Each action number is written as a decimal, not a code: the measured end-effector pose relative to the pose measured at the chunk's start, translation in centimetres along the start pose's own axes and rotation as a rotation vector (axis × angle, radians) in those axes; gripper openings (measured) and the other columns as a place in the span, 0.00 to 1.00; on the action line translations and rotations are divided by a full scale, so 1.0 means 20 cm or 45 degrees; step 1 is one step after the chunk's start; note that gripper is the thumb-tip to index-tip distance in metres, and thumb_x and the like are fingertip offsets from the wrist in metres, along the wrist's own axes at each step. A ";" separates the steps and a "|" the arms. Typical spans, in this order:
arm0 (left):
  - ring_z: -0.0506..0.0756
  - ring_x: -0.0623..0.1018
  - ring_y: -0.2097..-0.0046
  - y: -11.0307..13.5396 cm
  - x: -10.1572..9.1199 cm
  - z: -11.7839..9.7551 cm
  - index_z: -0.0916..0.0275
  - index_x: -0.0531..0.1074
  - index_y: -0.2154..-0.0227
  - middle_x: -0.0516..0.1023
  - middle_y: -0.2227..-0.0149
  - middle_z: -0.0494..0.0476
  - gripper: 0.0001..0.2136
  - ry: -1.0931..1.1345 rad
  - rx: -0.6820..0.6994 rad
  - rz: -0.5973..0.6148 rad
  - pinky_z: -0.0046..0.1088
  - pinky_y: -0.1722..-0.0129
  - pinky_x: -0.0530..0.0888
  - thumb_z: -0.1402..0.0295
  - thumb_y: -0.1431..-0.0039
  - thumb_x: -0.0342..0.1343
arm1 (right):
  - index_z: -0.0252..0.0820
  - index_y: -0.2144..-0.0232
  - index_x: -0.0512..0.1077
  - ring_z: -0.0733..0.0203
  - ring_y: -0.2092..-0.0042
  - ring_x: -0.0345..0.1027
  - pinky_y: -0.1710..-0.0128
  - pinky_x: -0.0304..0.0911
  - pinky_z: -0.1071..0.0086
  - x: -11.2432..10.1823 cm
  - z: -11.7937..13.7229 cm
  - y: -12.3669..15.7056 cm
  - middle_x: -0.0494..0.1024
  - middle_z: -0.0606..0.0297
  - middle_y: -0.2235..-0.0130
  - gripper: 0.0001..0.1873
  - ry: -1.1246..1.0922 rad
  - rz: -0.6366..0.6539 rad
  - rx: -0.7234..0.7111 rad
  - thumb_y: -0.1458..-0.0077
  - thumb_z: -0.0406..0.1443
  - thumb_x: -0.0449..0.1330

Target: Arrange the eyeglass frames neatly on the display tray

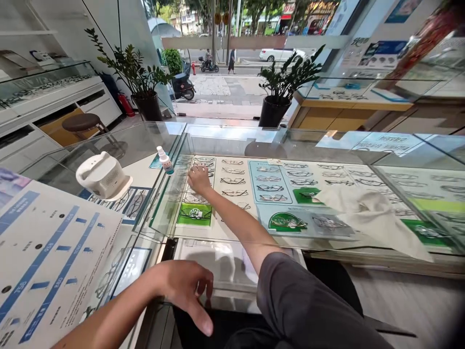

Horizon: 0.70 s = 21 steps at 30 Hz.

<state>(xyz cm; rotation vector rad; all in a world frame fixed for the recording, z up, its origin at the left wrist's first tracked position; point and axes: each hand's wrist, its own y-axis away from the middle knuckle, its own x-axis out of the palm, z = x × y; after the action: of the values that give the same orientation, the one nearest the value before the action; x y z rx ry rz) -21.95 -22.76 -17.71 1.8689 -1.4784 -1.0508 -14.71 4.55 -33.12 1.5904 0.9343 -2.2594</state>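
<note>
My right hand (199, 179) reaches over the glass display case, at the left column of eyeglasses (204, 160). Its fingers are curled together against that column; what they hold, if anything, is hidden. Close by on the left, a small white spray bottle (166, 161) with teal liquid stands on the glass. Below the hand, a pair of dark-framed glasses lies over a green card (195, 214). Nearer to me, my left hand (185, 286) hangs over the case's front edge, thumb and fingers apart, with nothing in it.
A white cloth (370, 213) lies crumpled on the glass at right. On the left are a white device (103, 175) and a large printed price sheet (54, 257). More rows of eyeglasses (269, 187) fill the case. Potted plants (274, 109) stand beyond.
</note>
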 end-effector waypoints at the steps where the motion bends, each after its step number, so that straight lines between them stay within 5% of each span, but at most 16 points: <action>1: 0.60 0.82 0.58 0.00 0.00 0.00 0.54 0.82 0.53 0.84 0.55 0.53 0.36 0.006 0.032 0.005 0.29 0.63 0.71 0.38 0.63 0.77 | 0.36 0.44 0.78 0.41 0.34 0.62 0.29 0.48 0.45 -0.03 0.01 0.05 0.76 0.45 0.36 0.17 0.023 0.031 -0.054 0.26 0.36 0.53; 5: 0.56 0.78 0.60 0.00 0.03 0.00 0.55 0.78 0.57 0.79 0.58 0.50 0.30 -0.076 0.139 -0.120 0.29 0.65 0.68 0.43 0.60 0.76 | 0.34 0.46 0.78 0.40 0.37 0.64 0.33 0.53 0.44 -0.15 0.09 0.32 0.77 0.44 0.38 0.17 0.086 0.132 -0.247 0.27 0.38 0.55; 10: 0.54 0.70 0.65 0.02 0.09 -0.05 0.56 0.71 0.63 0.74 0.63 0.47 0.21 -0.319 0.080 -0.348 0.30 0.71 0.59 0.55 0.57 0.71 | 0.38 0.50 0.79 0.46 0.44 0.68 0.44 0.61 0.54 -0.23 0.26 0.74 0.80 0.52 0.44 0.13 0.032 0.302 -0.566 0.30 0.40 0.61; 13: 0.54 0.69 0.65 0.03 0.11 -0.08 0.57 0.68 0.65 0.73 0.65 0.48 0.17 -0.385 0.098 -0.430 0.31 0.70 0.59 0.58 0.55 0.66 | 0.41 0.53 0.79 0.48 0.45 0.68 0.44 0.61 0.56 -0.35 0.33 0.85 0.81 0.55 0.46 0.10 -0.047 0.348 -0.665 0.28 0.40 0.60; 16: 0.55 0.69 0.66 0.04 0.11 -0.09 0.57 0.68 0.66 0.73 0.66 0.49 0.15 -0.391 0.152 -0.442 0.31 0.69 0.59 0.59 0.53 0.64 | 0.37 0.55 0.80 0.47 0.48 0.69 0.47 0.62 0.56 -0.51 0.31 0.85 0.81 0.51 0.50 0.11 0.032 0.473 -0.505 0.28 0.38 0.60; 21: 0.55 0.69 0.69 0.07 0.14 -0.11 0.57 0.68 0.70 0.74 0.71 0.50 0.11 -0.456 0.080 -0.411 0.33 0.70 0.57 0.60 0.43 0.64 | 0.33 0.46 0.78 0.43 0.40 0.66 0.41 0.59 0.52 -0.61 0.16 0.81 0.78 0.45 0.43 0.15 0.068 0.301 -0.208 0.27 0.35 0.56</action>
<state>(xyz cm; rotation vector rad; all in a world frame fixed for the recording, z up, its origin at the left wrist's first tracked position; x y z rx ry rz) -20.64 -25.88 -16.00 2.0919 -1.4377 -1.5748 -4.00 -11.95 -27.28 1.6033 0.8680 -1.9407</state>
